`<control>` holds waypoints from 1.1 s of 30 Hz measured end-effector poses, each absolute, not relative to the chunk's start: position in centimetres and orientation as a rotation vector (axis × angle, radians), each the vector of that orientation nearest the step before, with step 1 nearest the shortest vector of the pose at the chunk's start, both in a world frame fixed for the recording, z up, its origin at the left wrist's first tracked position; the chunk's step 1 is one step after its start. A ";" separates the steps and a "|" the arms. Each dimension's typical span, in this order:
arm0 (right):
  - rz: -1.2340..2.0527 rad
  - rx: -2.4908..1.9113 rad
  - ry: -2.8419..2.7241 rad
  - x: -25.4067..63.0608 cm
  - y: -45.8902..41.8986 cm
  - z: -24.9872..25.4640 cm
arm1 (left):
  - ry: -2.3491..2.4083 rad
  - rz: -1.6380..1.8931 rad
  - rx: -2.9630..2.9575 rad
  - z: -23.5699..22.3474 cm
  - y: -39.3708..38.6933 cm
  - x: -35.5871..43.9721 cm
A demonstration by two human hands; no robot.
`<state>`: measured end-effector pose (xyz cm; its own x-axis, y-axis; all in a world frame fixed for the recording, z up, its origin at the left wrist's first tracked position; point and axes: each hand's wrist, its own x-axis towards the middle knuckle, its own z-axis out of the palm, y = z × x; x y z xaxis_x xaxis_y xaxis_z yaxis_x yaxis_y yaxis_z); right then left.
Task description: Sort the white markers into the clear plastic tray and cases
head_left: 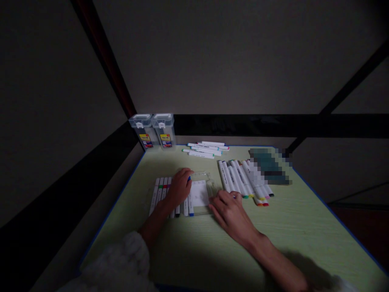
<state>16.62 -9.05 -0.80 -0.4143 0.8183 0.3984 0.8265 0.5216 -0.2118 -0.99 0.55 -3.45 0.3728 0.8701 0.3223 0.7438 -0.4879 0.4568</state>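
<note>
A shallow clear plastic case (202, 211) lies on the table with a row of white markers (157, 196) filling its left side and a white sheet (199, 194) showing at its right. My left hand (180, 187) curls over the row, its fingertips closed at the top end of a blue-capped marker (191, 205). At the case's right edge, my right hand (229, 211) has its fingers bent and closed on the clear plastic; part of the grip is hidden. Just behind that hand lies a pile of white markers with coloured ends (241, 178).
Two lidded clear boxes (164, 132) with yellow labels stand at the back left corner. Several thin markers (206, 149) lie near the back edge. A blurred-out green item (269, 164) is at the right. The pale green table (188, 247) has a blue edge, with a wall behind.
</note>
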 end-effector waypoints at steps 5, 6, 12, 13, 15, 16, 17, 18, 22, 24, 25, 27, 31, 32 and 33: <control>-0.031 -1.256 -2.309 16.5 -9.3 -0.9 | 1.455 0.754 2.410 -3.2 0.7 -0.9; -0.032 -1.249 -2.296 16.5 -9.3 -0.9 | 1.448 0.745 2.420 -3.1 0.8 -1.0; -0.036 -1.250 -2.290 16.5 -9.3 -0.9 | 1.381 0.550 2.540 -1.3 1.8 -1.4; -0.032 -1.251 -2.301 16.5 -9.3 -0.9 | 1.388 0.523 2.552 -1.0 2.2 -1.4; -0.022 -1.256 -2.324 16.5 -9.2 -1.0 | 1.397 0.522 2.582 -0.4 3.2 -1.1; -0.015 -1.260 -2.336 16.6 -9.2 -1.0 | 1.412 0.540 2.594 -0.2 3.7 -0.9; -0.012 -1.264 -2.348 16.6 -9.2 -1.0 | 1.441 0.568 2.600 -0.1 4.3 -0.7; -0.010 -1.266 -2.359 16.6 -9.1 -1.1 | 1.479 0.591 2.599 -0.1 4.9 -0.4; -0.011 -1.271 -2.394 16.7 -9.0 -1.3 | 1.606 0.567 2.609 -1.0 6.9 0.9; -0.020 -1.273 -2.403 16.7 -8.9 -1.4 | 1.638 0.559 2.632 -1.8 7.5 1.4; -0.024 -1.273 -2.405 16.7 -8.9 -1.4 | 1.651 0.561 2.642 -2.1 7.7 1.7; -0.027 -1.272 -2.409 16.6 -8.8 -1.4 | 1.661 0.541 2.672 -2.8 7.8 2.0; -0.018 -1.277 -2.437 16.5 -8.8 -1.3 | 1.694 0.464 2.677 -3.9 7.7 2.4; -0.012 -1.279 -2.445 16.5 -8.9 -1.2 | 1.696 0.447 2.678 -4.0 7.7 2.4; -0.006 -1.279 -2.451 16.5 -8.9 -1.2 | 1.698 0.433 2.680 -4.2 7.7 2.4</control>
